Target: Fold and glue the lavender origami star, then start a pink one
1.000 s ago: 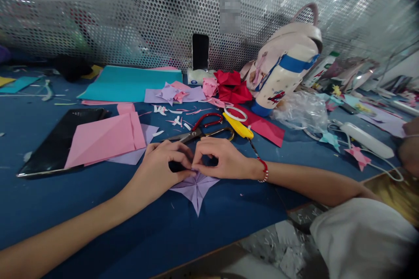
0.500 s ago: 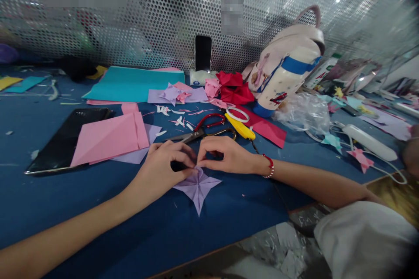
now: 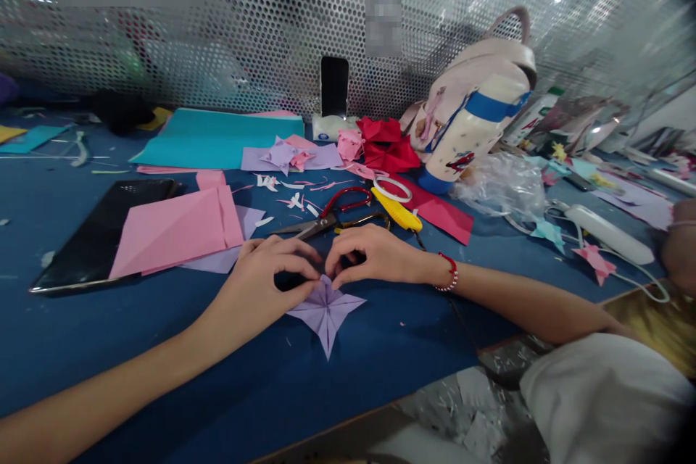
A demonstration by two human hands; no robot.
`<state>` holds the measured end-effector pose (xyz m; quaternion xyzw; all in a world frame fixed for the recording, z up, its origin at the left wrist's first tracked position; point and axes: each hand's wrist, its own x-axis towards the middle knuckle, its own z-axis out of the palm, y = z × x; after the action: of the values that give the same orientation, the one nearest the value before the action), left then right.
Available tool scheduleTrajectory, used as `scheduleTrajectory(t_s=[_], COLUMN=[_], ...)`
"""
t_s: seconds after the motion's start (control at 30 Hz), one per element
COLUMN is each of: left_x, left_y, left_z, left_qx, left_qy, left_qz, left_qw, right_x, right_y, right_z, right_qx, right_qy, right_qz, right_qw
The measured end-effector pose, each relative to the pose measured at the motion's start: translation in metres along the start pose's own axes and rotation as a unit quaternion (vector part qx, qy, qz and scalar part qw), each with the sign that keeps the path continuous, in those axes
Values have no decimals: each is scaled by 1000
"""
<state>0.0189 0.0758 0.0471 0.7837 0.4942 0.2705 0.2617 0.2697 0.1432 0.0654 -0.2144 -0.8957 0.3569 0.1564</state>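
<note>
A folded lilac paper star (image 3: 328,312) lies on the blue table (image 3: 109,333) in front of me. My left hand (image 3: 266,275) and my right hand (image 3: 373,255) meet at its far point, thumbs and forefingers pinched on the paper there. A red bead bracelet (image 3: 449,272) is on my right wrist. Just beyond my fingers lie red-handled scissors (image 3: 334,214) and a yellow craft knife (image 3: 399,211).
Pink folded paper (image 3: 177,230) rests on a dark tablet (image 3: 92,235) at the left. Teal (image 3: 212,138), lilac and red sheets, paper scraps and a tape ring (image 3: 392,189) lie farther back. A propped phone (image 3: 333,85), a pink backpack (image 3: 473,116) and a perforated metal screen stand behind.
Both hands stay pinched on the star's far point; the fingers have shifted slightly and the star's upper fold shows a bit more.
</note>
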Motion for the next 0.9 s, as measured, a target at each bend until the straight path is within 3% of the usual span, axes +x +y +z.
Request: scheduleTrajectory(t_s=[0.27,0.53,0.77,0.9], left_x=[3,4,3,2], left_y=[7,6,-2,-4], left_z=[-1,-2,0,1], left_qx=[-3,3,16,7], left_qy=[-9,-17,-1,4], left_qz=[-12,-4,6,15], left_qw=[1000,1000,1000,1000], right_x=[4,5,4,4], right_y=[-8,-12,-11,-12], right_z=[0,1,5,8], right_qx=[-10,-18,61,47], right_qy=[-2,5,64,85], right_qz=[65,74,2,-43], right_qw=[998,997,996,994])
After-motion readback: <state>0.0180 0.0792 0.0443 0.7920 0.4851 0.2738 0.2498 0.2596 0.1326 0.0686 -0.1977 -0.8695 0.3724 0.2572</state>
